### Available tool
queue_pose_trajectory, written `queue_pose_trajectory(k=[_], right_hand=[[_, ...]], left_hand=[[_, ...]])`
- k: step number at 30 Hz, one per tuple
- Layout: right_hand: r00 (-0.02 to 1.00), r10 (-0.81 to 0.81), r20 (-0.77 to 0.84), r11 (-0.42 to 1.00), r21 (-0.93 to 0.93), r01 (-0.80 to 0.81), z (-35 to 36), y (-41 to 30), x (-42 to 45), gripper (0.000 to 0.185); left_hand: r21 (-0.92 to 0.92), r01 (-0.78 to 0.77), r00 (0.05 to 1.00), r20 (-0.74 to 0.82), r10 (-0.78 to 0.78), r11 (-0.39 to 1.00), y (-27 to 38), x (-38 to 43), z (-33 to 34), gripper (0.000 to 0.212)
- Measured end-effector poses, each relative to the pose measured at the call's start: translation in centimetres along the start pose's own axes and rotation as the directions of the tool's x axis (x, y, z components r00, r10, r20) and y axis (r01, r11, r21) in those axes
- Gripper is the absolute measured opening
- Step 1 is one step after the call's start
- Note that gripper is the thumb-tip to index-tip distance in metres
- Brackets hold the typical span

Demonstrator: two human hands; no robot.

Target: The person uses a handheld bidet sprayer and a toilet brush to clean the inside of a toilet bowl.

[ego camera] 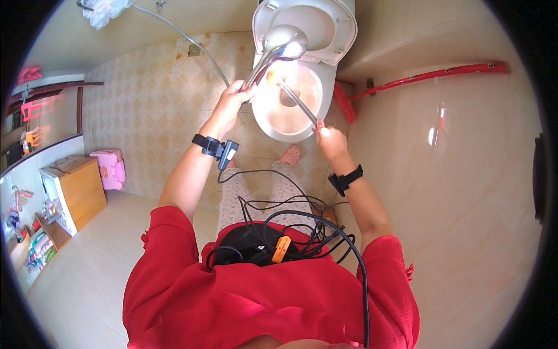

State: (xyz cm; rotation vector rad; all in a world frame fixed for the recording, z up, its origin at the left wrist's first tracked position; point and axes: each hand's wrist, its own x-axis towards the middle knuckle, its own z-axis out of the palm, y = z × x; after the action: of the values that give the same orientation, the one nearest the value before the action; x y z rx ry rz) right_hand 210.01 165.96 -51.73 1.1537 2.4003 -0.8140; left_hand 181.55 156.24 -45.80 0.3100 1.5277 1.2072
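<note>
In my left hand [233,100] is a chrome hand-held shower head [285,41], raised over the back of a white toilet [261,120]. A grey hose [192,39] runs from that hand up to the left wall. My right hand [332,141] grips the metal handle [301,104] of what looks like a toilet brush. Its far end reaches into the bowl at the left inner wall, where bright glare blurs the brush head. The toilet seat [348,32] stands raised behind the shower head. Whether water is flowing cannot be made out.
A red broom [344,102] leans along the right wall beside the toilet. Black cables [283,203] hang in loops at my waist. A floor drain [194,50] lies left of the toilet. Farther left are a pink plastic stool [109,169] and a wooden cabinet [85,187].
</note>
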Motion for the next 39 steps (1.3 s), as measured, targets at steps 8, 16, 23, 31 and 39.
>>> queue_pose_trajectory(k=[8, 16, 23, 31, 39], right_hand=[[0.966, -0.226, 0.128, 0.954, -0.171, 0.246, -0.2, 1.0, -7.9, 0.035], [0.958, -0.283, 0.045, 0.934, -0.214, 0.286, -1.9, 1.9, -6.4, 0.044], [0.968, -0.227, -0.107, 0.949, -0.247, 0.195, -0.2, 4.3, -1.6, 0.032], [0.958, -0.255, -0.131, 0.942, -0.258, 0.215, 1.1, 2.9, -7.1, 0.034], [0.935, -0.190, -0.299, 0.980, -0.109, 0.164, 3.7, 4.3, 1.1, 0.034]], left_hand=[[0.002, -0.002, 1.000, -0.024, 0.002, 1.000, -0.9, 0.3, 0.1, 0.021], [0.023, 0.057, 0.991, -0.121, -0.054, 0.998, -1.5, 0.1, -0.6, 0.018], [-0.072, 0.008, 0.983, -0.183, -0.021, 0.997, -2.0, 0.8, -1.1, 0.023], [-0.095, -0.024, 0.984, -0.177, 0.007, 0.995, -2.3, 0.3, -1.8, 0.017], [-0.104, -0.039, 0.990, -0.139, 0.024, 0.994, -2.1, 0.9, -1.3, 0.015]])
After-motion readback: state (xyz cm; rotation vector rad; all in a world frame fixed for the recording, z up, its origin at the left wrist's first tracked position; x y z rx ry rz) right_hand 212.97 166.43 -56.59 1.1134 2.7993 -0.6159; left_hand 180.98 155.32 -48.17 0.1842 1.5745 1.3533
